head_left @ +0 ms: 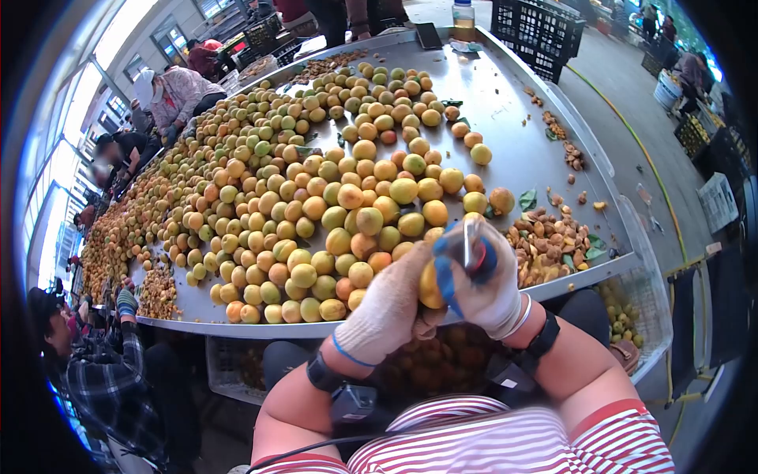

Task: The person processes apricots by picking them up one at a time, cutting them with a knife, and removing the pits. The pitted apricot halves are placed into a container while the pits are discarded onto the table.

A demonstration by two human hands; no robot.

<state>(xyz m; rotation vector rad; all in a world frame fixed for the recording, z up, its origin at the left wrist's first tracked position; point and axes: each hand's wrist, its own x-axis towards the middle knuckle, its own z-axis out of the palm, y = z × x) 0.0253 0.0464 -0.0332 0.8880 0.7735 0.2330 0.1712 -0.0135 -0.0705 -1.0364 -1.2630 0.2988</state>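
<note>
Both hands wear whitish gloves and meet at the table's front edge. In my left hand (387, 304) is a yellow-orange fruit (430, 286), with the fingers wrapped round it. My right hand (485, 292) is closed on a tool (474, 251) with blue and red parts, blurred by motion and pressed close to the fruit. The tool's working end cannot be made out. Many yellow, orange and green fruits (316, 207) cover the metal table (505, 99) beyond my hands. Just right of my right hand lies a pile of pits and fruit pieces (545, 241).
Crates of fruit (624, 320) stand below the table's front edge. At the far end are a bottle (463, 20), a phone (428, 35) and black crates (537, 31). Several people work along the left side, one in a plaid shirt (103, 379). A yellow hose (632, 130) crosses the floor.
</note>
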